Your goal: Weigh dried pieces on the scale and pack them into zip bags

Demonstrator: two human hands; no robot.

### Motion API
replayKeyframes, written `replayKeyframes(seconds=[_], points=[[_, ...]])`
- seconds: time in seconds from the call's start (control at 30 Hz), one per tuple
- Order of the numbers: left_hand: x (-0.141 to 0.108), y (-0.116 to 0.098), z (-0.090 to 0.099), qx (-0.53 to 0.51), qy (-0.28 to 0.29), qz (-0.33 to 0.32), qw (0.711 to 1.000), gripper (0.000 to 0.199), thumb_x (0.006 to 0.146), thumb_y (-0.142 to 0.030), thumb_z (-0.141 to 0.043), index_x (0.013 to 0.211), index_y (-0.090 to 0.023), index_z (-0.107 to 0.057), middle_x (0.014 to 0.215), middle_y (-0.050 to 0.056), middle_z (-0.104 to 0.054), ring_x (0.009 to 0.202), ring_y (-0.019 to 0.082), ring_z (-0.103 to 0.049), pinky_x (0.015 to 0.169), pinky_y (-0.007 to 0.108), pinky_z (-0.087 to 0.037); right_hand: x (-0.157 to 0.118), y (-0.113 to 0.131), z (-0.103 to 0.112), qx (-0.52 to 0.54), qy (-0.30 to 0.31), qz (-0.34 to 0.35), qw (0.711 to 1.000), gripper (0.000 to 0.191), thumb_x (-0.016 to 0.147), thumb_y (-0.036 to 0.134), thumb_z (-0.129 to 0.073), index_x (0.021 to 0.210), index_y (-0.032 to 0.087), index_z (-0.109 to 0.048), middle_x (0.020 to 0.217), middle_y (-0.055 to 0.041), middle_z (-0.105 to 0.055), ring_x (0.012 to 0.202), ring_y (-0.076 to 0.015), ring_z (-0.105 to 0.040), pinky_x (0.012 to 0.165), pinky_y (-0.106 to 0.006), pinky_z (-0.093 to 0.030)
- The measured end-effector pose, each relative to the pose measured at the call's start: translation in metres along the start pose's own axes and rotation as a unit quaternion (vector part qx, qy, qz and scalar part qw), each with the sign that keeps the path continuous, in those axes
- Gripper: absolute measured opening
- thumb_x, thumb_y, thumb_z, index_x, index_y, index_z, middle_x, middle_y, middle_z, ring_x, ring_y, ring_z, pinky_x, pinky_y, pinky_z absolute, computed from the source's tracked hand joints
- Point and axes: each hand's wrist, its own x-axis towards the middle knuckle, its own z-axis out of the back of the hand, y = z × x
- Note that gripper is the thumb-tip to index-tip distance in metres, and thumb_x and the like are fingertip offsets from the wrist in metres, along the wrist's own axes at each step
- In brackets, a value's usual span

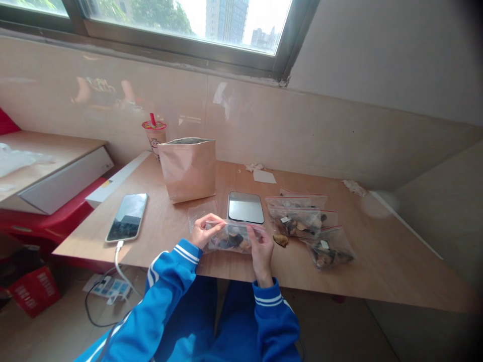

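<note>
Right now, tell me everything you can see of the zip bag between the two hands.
The zip bag is clear, plastic-looking, with a reddish line along its top edge. Dark and tan pieces show through it. It is at the near side of the table, in front of a flat, silver-topped device. The left hand pinches the left of its top edge; the right hand, the right. I cannot tell whether it is sealed.

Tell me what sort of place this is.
Probably an informal indoor room, perhaps a home or small eatery: there is a wood-topped table below a window, with a straw-topped drink cup at its far side.
</note>
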Motion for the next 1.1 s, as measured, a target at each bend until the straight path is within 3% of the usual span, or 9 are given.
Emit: replayKeyframes(seconds=[0.17,0.33,0.57,0.73,0.93,1.1], points=[[-0.001,-0.001,-0.002,-0.025,0.041,0.049,0.998,0.033,0.074,-0.046,-0.071,0.081,-0.015,-0.067,0.071,0.003,-0.068,0.061,0.014,-0.062,0.058,0.024,-0.047,0.0,-0.002,0.002,0.032,0.027,-0.048,0.998,0.028,0.076,0.043,-0.071,0.084,0.016,-0.071,0.082,-0.0057,-0.073,0.08,-0.0206,-0.067,0.078,-0.037,-0.054],[-0.001,-0.008,0.0,-0.028,0.065,0.028,0.997,0.036,0.073,-0.048,-0.071,0.085,-0.014,-0.068,0.082,0.007,-0.071,0.074,0.019,-0.066,0.068,0.028,-0.05,-0.001,0.002,0.002,0.065,0.084,-0.069,0.992,0.036,0.073,0.041,-0.075,0.1,0.017,-0.072,0.098,-0.0078,-0.075,0.092,-0.0235,-0.069,0.087,-0.042,-0.055],[-0.002,-0.004,0.0,-0.03,0.075,0.036,0.996,0.035,0.071,-0.048,-0.072,0.081,-0.015,-0.068,0.073,0.005,-0.069,0.064,0.016,-0.062,0.058,0.026,-0.046,-0.002,-0.003,0.0,0.058,0.087,-0.073,0.992,0.025,0.072,0.038,-0.076,0.086,0.017,-0.076,0.089,-0.0067,-0.075,0.086,-0.0227,-0.069,0.084,-0.04,-0.056],[-0.003,-0.002,-0.003,-0.03,0.062,0.052,0.996,0.034,0.071,-0.048,-0.073,0.08,-0.016,-0.067,0.057,0.0,-0.061,0.046,0.011,-0.051,0.046,0.023,-0.038,-0.002,0.0,-0.001,0.067,0.097,-0.05,0.992,0.022,0.073,0.039,-0.075,0.081,0.019,-0.074,0.079,-0.0036,-0.072,0.076,-0.0199,-0.067,0.074,-0.036,-0.057],[-0.005,-0.004,-0.005,-0.008,0.021,-0.004,1.0,0.028,0.07,-0.043,-0.075,0.072,-0.016,-0.068,0.071,0.004,-0.068,0.066,0.015,-0.062,0.061,0.024,-0.048,-0.004,0.01,0.0,0.065,0.111,-0.046,0.991,0.018,0.075,0.039,-0.073,0.077,0.02,-0.073,0.075,-0.0008,-0.068,0.073,-0.0175,-0.064,0.071,-0.031,-0.055],[-0.008,-0.001,-0.005,0.021,0.001,0.015,1.0,0.027,0.072,-0.042,-0.074,0.074,-0.016,-0.07,0.065,0.003,-0.067,0.059,0.014,-0.06,0.056,0.024,-0.047,-0.003,0.009,0.001,0.064,0.127,-0.044,0.989,0.016,0.077,0.037,-0.071,0.078,0.02,-0.072,0.076,-0.0001,-0.067,0.075,-0.017,-0.064,0.071,-0.029,-0.052]])
